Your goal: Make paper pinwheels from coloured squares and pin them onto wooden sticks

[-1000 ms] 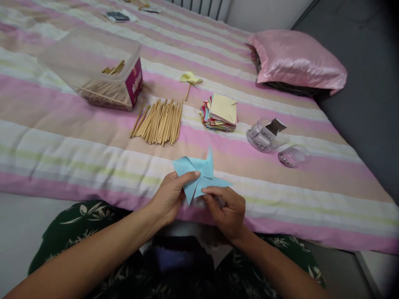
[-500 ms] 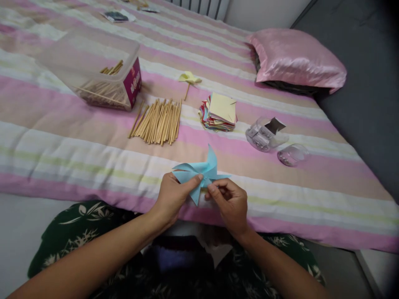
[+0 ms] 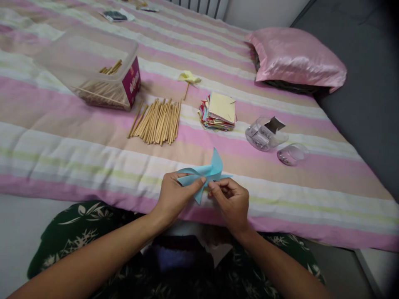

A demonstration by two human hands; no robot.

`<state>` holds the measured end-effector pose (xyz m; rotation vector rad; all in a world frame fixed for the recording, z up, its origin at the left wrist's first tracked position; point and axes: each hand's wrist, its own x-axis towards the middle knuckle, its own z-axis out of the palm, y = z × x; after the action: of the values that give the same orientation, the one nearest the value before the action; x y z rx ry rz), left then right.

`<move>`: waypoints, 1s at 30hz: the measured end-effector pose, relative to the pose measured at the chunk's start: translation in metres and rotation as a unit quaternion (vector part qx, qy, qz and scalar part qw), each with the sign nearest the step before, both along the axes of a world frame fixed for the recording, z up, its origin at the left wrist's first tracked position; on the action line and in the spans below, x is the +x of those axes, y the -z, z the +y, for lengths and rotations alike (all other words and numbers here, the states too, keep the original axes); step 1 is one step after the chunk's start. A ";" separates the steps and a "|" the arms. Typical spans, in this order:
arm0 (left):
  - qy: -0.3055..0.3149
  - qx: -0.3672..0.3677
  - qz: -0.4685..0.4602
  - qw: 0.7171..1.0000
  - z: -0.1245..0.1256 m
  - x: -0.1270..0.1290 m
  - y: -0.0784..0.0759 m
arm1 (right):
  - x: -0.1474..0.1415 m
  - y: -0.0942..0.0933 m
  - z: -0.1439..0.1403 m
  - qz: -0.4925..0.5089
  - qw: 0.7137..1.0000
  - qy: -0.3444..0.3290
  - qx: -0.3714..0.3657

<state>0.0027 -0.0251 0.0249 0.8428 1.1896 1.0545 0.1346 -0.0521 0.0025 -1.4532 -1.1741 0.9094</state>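
Between my hands is a light blue paper pinwheel (image 3: 215, 166), its blades folded in and their tips pointing outward. My left hand (image 3: 177, 195) is closed on its left side, with the thumb pressed near the centre. The fingertips of my right hand (image 3: 230, 199) are pinched together at the pinwheel's right side, close to the centre; whether something small is in that pinch is hidden. Beyond my hands lie a row of wooden sticks (image 3: 157, 122) and a stack of coloured paper squares (image 3: 222, 107) with a pale yellow one on top.
A yellow pinwheel on a stick (image 3: 188, 77) lies farther back. At left, a clear plastic box (image 3: 130, 85) on its side holds more sticks. Two small clear containers (image 3: 263, 135) with tiny metal pieces are at right. A pink pillow (image 3: 299, 56) rests on the striped bedspread (image 3: 311, 187).
The blue pinwheel has tilted and shifted slightly to the right in my left hand. My right fingertips have moved a little higher beside its centre.
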 end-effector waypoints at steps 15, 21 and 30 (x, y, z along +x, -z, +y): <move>0.021 0.026 0.042 0.999 0.001 -0.001 0.002 | 0.003 0.001 0.002 -0.051 0.998 0.012 0.021; -0.002 0.008 0.031 0.999 0.001 0.002 0.001 | 0.004 0.001 0.004 -0.052 0.998 -0.005 0.036; -0.014 -0.073 -0.116 0.990 0.002 0.000 0.006 | 0.000 -0.001 0.003 0.074 0.995 0.006 0.059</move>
<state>0.0028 -0.0234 0.0188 0.5740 1.0691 1.0453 0.1349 -0.0493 0.0033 -1.2747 -1.0893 0.9096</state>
